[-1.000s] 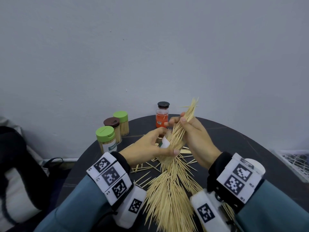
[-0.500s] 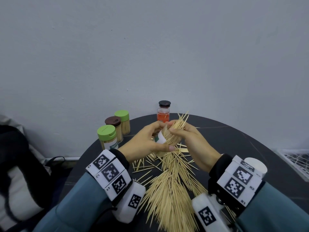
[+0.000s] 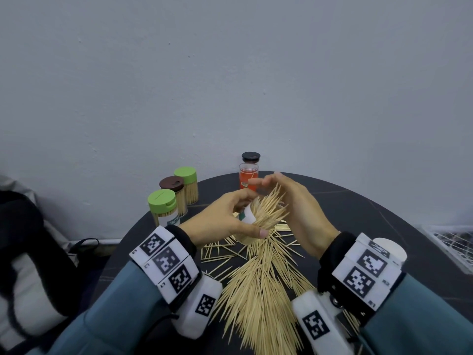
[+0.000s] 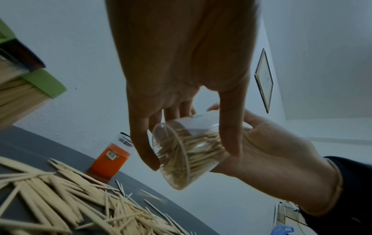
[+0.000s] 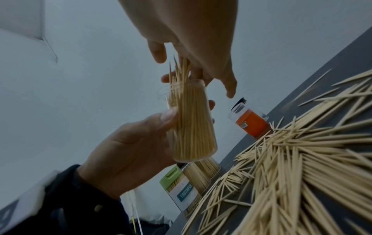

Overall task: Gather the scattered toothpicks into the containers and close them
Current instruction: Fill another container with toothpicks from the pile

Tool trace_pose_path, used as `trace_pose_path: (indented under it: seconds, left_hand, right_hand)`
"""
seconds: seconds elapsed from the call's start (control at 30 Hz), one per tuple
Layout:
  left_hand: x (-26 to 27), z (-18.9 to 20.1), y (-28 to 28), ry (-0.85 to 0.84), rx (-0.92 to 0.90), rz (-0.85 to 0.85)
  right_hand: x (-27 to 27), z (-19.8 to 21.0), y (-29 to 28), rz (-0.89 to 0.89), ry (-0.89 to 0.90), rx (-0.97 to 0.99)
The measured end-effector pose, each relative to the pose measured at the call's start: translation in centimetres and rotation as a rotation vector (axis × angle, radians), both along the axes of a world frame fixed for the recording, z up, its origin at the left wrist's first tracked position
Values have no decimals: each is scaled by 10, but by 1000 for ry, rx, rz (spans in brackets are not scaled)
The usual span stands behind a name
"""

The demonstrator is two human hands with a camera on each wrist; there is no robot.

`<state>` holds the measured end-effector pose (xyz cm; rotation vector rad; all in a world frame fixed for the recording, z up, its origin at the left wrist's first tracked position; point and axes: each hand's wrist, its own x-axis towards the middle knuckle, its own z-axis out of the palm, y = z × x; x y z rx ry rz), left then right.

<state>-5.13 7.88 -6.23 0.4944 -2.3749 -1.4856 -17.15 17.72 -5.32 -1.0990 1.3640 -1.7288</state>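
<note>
Wooden toothpicks are sticking out of the tilted jar toward the right hand, fingers loose against their tips, while the left hand is gripping the jar above the table.

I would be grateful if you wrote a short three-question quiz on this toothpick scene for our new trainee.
1. True or false: the left hand grips a clear toothpick jar with no lid on it.
2. What is the right hand doing? A) holding a lid B) tapping with open fingers on toothpick tips sticking out of the jar C) resting on the round table
3. How many closed toothpick containers stand together at the table's left?

Key: 1 true; 2 B; 3 three.
</note>
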Motion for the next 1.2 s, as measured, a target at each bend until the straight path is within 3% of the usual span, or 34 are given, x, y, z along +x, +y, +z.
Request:
trace_pose_path:
  seconds: [0.43,0.6,0.73,0.87,0.93,1.07,1.2]
  left_hand:
    - [-1,3,0,83,164,138]
    - [1,3,-2,108,167,193]
    - [1,2,-6,122,152,253]
    - [1,2,-9,128,166,300]
    - [1,2,-9,126,170,299]
    - [0,1,-11,119,168,286]
    - [1,2,-13,126,167,295]
  right_hand:
    - [-2,-2,2,-29,16,-40]
    - [-10,7,5,-98,0,65]
    - [-22,7,4,-142,264,405]
    - [-25,2,3,32,791,890]
    - [-22,-4,-2,84,961,1076]
    - [-16,-11,-19,8,1144,1165]
    - [-13,-9,-37,-12,1187,1163]
